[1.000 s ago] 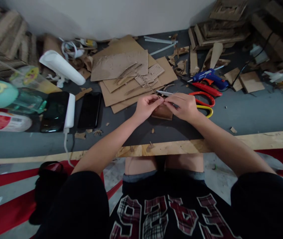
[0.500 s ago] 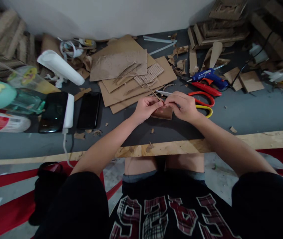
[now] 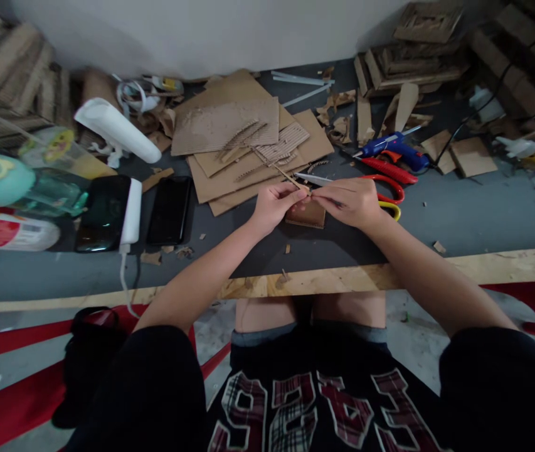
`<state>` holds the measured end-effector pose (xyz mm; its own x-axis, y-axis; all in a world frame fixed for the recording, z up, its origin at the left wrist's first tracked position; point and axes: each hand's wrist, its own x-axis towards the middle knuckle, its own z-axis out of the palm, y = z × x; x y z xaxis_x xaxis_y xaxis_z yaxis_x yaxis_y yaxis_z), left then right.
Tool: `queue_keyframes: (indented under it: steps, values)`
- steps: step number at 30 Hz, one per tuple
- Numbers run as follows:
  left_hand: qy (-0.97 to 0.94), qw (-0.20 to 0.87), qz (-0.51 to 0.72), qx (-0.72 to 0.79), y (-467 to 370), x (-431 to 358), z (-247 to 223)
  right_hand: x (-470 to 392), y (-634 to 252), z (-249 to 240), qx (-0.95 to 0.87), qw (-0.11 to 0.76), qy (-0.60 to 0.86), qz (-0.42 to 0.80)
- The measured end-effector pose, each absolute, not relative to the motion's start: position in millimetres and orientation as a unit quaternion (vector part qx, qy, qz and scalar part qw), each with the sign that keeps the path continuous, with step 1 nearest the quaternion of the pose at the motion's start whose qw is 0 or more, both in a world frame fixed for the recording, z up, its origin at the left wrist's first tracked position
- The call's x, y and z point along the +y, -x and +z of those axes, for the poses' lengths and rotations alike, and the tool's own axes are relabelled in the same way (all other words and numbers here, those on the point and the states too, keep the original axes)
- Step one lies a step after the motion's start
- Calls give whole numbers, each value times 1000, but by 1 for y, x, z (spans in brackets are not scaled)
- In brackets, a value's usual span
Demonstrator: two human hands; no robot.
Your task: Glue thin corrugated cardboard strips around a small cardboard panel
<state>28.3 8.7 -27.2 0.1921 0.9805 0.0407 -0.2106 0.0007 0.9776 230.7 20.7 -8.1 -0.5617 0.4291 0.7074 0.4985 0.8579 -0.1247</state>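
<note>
Between the thumb and fingers of my left hand [image 3: 274, 206] is a thin cardboard strip [image 3: 287, 176], slanting up and away to the left. My right hand [image 3: 349, 199] is closed in a pinch at the strip's near end, its fingertips touching those of the left. Under the hands lies a small brown cardboard square [image 3: 305, 215]. Scissors [image 3: 392, 187] with red and yellow handles rest beneath and beside the right hand, their blades partly hidden. Beyond the hands is a pile of cardboard sheets [image 3: 229, 129] with loose corrugated strips on top.
A blue glue gun [image 3: 392, 147] and a red-handled cutter [image 3: 389, 169] lie right of centre. Glue sticks [image 3: 302, 81] are at the back. Two phones [image 3: 169, 210], a white power bank [image 3: 130, 212] and bottles [image 3: 8, 227] stand left. Stacked cardboard pieces [image 3: 408, 59] line the back.
My right hand has turned, with its fingers stretched flatter toward the strip's near end. My left hand keeps its hold, and the strip has shifted slightly.
</note>
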Motion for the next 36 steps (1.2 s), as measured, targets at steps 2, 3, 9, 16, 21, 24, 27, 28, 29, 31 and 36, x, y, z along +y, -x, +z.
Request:
queue_keyframes:
  steps: [2,3,9,16,21,24,27,28,29,31,36]
  values:
    - [-501,585,499,397,-28,9,-30,20,-230,-8,-875,392,283,-43]
    - [-506,581,498,398,-29,9,-31,20,-229,-8,-872,394,286,-40]
    - [-517,586,476,404,-29,9,-33,19,-228,-10,-876,393,279,-33]
    - [-543,586,461,387,-29,9,-31,18,-226,-7,-877,397,268,-32]
    - [-534,598,455,387,-29,8,-28,17,-227,-7,-880,387,274,-19]
    - [-529,607,456,379,-29,8,-28,16,-227,-5,-881,394,262,-13]
    - [-528,613,454,372,-29,8,-28,16,-226,-3,-874,416,249,-19]
    - [-528,615,453,372,-29,8,-29,15,-225,-3,-872,422,247,-21]
    - [-527,617,451,371,-29,8,-29,15,-225,-3,-870,426,246,-22]
    - [-527,619,451,369,-29,7,-29,15,-224,-3,-868,432,245,-24]
    - [-528,617,458,362,-28,7,-30,16,-223,-5,-864,443,239,-24]
